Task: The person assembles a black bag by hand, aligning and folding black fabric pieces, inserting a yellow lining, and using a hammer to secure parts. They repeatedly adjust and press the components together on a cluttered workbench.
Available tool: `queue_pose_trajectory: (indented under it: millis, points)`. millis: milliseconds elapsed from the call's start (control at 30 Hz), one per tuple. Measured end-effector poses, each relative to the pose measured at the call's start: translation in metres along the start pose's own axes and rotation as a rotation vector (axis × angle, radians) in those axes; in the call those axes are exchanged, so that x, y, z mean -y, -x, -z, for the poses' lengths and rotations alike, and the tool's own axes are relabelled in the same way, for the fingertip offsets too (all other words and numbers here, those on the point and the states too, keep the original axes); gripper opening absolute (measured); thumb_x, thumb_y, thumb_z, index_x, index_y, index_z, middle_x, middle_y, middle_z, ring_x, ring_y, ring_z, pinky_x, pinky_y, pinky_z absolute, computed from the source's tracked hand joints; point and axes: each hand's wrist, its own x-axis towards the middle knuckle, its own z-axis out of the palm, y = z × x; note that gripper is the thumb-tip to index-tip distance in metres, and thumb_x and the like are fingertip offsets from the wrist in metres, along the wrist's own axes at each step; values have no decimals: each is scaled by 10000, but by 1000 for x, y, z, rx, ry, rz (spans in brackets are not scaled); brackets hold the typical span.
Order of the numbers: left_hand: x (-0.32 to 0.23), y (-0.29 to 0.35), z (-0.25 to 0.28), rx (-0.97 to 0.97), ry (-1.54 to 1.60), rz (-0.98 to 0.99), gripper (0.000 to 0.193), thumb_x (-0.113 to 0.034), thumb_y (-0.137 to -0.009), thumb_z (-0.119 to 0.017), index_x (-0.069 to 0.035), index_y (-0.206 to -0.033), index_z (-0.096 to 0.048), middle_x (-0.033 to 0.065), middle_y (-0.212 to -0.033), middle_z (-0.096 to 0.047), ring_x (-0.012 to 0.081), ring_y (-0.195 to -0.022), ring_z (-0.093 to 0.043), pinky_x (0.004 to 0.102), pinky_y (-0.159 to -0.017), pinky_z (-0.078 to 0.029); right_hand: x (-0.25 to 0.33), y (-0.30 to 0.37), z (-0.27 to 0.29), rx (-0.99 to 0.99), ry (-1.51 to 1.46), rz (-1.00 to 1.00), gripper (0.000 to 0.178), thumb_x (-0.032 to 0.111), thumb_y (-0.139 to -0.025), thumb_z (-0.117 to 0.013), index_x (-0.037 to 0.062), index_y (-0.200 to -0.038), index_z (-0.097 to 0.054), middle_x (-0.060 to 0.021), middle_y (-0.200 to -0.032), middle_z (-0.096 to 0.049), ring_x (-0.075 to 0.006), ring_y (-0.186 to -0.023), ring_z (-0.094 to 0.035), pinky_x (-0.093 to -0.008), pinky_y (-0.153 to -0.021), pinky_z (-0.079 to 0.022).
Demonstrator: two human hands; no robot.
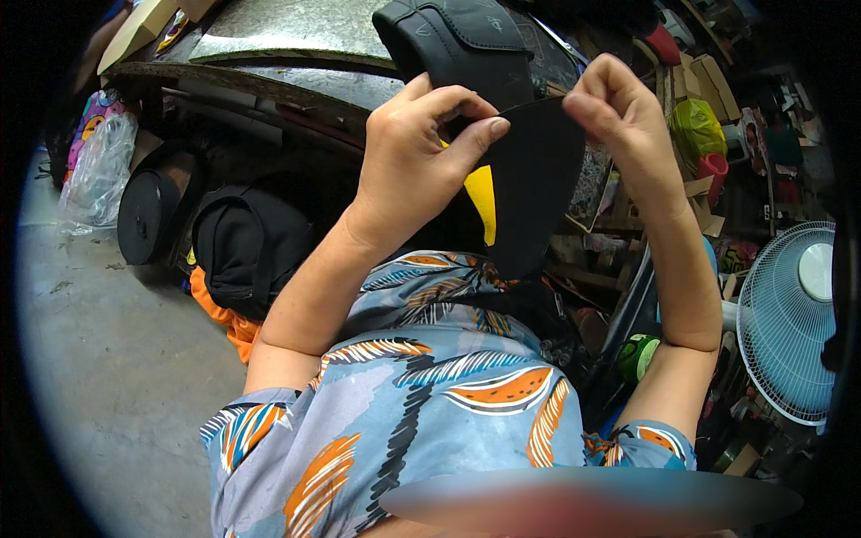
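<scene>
A flat black sheet piece [538, 170] with a rounded outline hangs between my hands, in front of my body. My left hand [417, 157] pinches its upper left edge between thumb and forefinger. At the upper right corner of the piece, my right hand [619, 125] is raised with its fingers curled and closed at the edge. Whether a thread or other small item is in these fingers is too small to tell. A yellow strip [482, 202] shows beside the piece's left side. Just beyond my hands lies a black stitched item [462, 49], like a shoe upper or bag, on the worktable.
The worn worktable [287, 36] spans the far side. On the floor at left are a black backpack [235, 242], an orange cloth [220, 309], a round black case [148, 206] and a clear plastic bag [100, 175]. A fan [789, 323] stands at right, near clutter and a yellow-green bag [698, 128].
</scene>
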Motion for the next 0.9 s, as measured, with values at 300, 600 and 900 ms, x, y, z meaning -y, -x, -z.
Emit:
queue_pose_trajectory:
  millis: [300,600,900]
  points:
    - [6,-4,6,-87,42,53,127,-115,-835,-786,-11,-898,-749,81,-822,-660,140,-726,-657,248,-649,-526,-12,6,-4,118,-76,-1,260,195,-936,-686,23,-1131,-682,-22,-943,-668,-84,-828,-619,-218,-755,-487]
    - [6,-6,8,-11,166,148,172,-146,-878,-765,-10,-976,-725,65,-910,-702,115,-851,-676,235,-781,-549,-6,-7,-13,218,-247,57,475,266,-915,-695,28,-1309,-578,-64,-1117,-678,-147,-1071,-645,-291,-966,-504]
    - [10,-6,5,21,155,146,183,-141,-870,-770,-8,-989,-728,64,-902,-705,114,-853,-679,239,-762,-550,-7,-8,-27,67,-133,181,344,109,-909,-662,44,-1244,-623,-56,-1070,-696,-113,-975,-650,-251,-893,-513]
